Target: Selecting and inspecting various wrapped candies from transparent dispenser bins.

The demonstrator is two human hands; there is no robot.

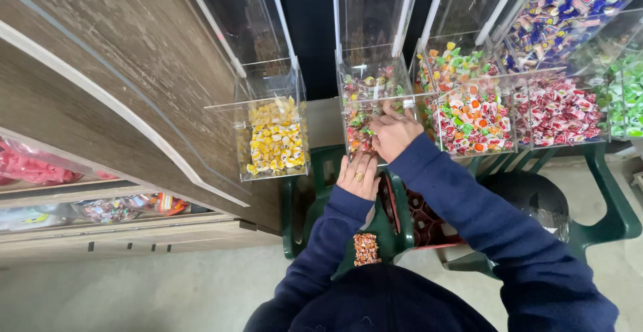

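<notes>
Reaching into the front opening of a clear candy bin (365,114), the right hand (394,133) lies with its fingers curled down among mixed wrapped candies (360,136); whether it has closed on any cannot be told, since the fingertips are buried in the pile. The left hand (358,174) sits just below, flat with fingers together and a ring showing, pressed against the bin's lower front edge and holding nothing that can be seen. The candies lie straight ahead of and under the right hand, so that hand is plainly the nearer one, while the left is a little back toward the body. The bin is tall and narrow, with its long axis running away from the person toward the dark wall. To the left, well apart, stands a bin of yellow candies (274,141); to the right, touching side by side, are bins of orange and green candies (472,117), red and white candies (559,111) and, higher up, blue candies (569,4). Green plastic chairs (603,198) stand below the bins, one holding a red crate (418,221).
</notes>
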